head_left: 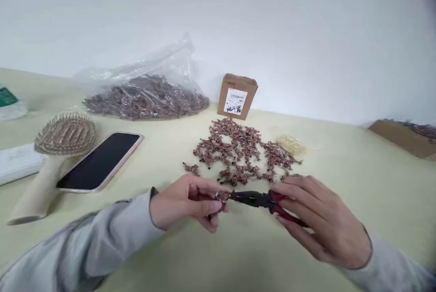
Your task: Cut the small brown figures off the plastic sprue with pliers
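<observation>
Between its thumb and fingers, my left hand (192, 203) pinches a small brown figurine (223, 196). My right hand (318, 219) is wrapped round the red handles of a pair of long-nose pliers (254, 198). The pliers' dark jaws point left and meet the figurine's right side; what exactly they grip there is too small to tell. Just beyond both hands lies a loose pile of similar brown figurines (235, 144) with dark tips, and one single figurine (191, 169) sits apart to the left.
Behind the pile stand a small cardboard box (237, 96) and a clear bag of brown pieces (146, 96). A packet of tiny gold-coloured pieces (292, 145) lies right of the pile. Leftward are a phone (100, 160) and a hairbrush (56, 160). Another cardboard box (402, 136) is far right.
</observation>
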The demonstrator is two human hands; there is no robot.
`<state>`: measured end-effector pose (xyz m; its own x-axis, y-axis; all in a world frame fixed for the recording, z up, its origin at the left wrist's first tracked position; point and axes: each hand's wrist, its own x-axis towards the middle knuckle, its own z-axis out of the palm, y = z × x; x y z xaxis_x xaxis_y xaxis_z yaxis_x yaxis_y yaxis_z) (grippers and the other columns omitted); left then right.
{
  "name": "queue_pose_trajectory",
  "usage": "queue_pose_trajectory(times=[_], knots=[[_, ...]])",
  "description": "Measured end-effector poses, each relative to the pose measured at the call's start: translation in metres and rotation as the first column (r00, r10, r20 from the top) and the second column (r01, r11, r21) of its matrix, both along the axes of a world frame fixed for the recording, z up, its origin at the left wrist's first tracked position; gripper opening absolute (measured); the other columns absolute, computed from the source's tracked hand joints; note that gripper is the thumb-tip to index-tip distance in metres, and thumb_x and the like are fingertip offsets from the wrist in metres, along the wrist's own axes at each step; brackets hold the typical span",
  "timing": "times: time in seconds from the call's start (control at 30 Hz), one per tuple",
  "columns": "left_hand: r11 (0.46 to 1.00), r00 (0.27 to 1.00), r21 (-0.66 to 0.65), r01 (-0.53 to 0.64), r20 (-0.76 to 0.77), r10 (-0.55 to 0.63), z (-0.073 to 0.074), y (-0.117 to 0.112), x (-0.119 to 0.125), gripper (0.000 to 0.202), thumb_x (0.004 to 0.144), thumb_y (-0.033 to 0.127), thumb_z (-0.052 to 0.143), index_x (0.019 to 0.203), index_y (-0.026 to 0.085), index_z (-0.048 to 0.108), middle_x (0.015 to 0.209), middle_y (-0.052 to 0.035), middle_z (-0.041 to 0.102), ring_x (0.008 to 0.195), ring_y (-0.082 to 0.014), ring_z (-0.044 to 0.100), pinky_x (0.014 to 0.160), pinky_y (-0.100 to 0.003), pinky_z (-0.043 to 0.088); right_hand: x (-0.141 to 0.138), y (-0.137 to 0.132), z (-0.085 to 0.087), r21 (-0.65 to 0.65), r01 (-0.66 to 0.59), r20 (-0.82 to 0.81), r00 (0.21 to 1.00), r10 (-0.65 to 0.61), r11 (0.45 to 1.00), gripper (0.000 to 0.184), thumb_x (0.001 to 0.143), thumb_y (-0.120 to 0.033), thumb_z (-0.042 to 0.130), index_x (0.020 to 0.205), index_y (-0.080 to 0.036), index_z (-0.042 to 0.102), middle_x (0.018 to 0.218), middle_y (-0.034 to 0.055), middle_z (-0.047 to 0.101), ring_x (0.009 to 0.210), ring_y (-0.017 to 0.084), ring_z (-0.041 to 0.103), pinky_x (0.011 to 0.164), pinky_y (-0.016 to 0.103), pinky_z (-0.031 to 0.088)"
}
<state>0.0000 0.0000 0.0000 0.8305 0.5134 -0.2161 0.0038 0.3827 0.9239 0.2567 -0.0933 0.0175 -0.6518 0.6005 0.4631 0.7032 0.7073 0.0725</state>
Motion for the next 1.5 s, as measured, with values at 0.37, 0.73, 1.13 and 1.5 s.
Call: queue_pose_trajectory(times=[0.37,0.73,1.13,1.5], knots=[[0.969,0.968,-0.054,0.243,-0.044,-0.245,-0.003,0.001,-0.003,0.016,0.066,0.021,0.066,0.08,0.014,0.068,0.072,-0.0012,0.062,0.05,-0.0067,0.057,0.051,-0.018,0.053,-0.01,0.0,0.016,-0.158,-0.001,0.219,0.975,0.036,0.987,0.014,0.081,-0.015,0.044,0.089,-0.012,0.055,0.1,0.0105,0.057,0.089,0.024,0.05,0.071,0.041,0.04],[0.985,0.986,-0.081,0.151,-0.057,-0.156,-0.011,-0.002,0.0,0.021,0.061,0.019,0.069,0.081,0.015,0.064,0.07,-0.0001,0.064,0.051,-0.0092,0.06,0.05,-0.022,0.054,-0.013,-0.007,0.005,-0.049,0.019,0.224,0.975,-0.007,0.999,0.013,0.081,-0.015,0.044,0.084,-0.012,0.056,0.097,0.0091,0.059,0.083,0.023,0.053,0.067,0.04,0.044],[0.926,0.947,0.2,-0.321,0.037,0.32,-0.003,-0.018,0.01,0.022,0.06,0.01,0.068,0.068,0.016,0.048,0.062,0.0025,0.061,0.056,-0.0143,0.064,0.052,-0.024,0.052,-0.032,-0.014,-0.01,-0.304,0.081,-0.182,0.973,-0.142,0.949,0.014,0.08,-0.015,0.043,0.091,-0.015,0.051,0.096,0.0107,0.056,0.086,0.02,0.052,0.073,0.032,0.045],[0.032,0.747,0.907,-0.42,0.326,0.58,-0.015,-0.019,0.0,0.019,0.068,0.009,0.06,0.082,0.022,0.06,0.081,0.0007,0.068,0.072,-0.0131,0.065,0.068,-0.022,0.055,-0.081,-0.023,-0.012,-0.787,-0.236,-0.584,0.583,-0.564,0.571,0.018,0.078,-0.034,0.048,0.074,-0.017,0.053,0.079,0.0039,0.055,0.065,0.011,0.049,0.058,0.021,0.041]])
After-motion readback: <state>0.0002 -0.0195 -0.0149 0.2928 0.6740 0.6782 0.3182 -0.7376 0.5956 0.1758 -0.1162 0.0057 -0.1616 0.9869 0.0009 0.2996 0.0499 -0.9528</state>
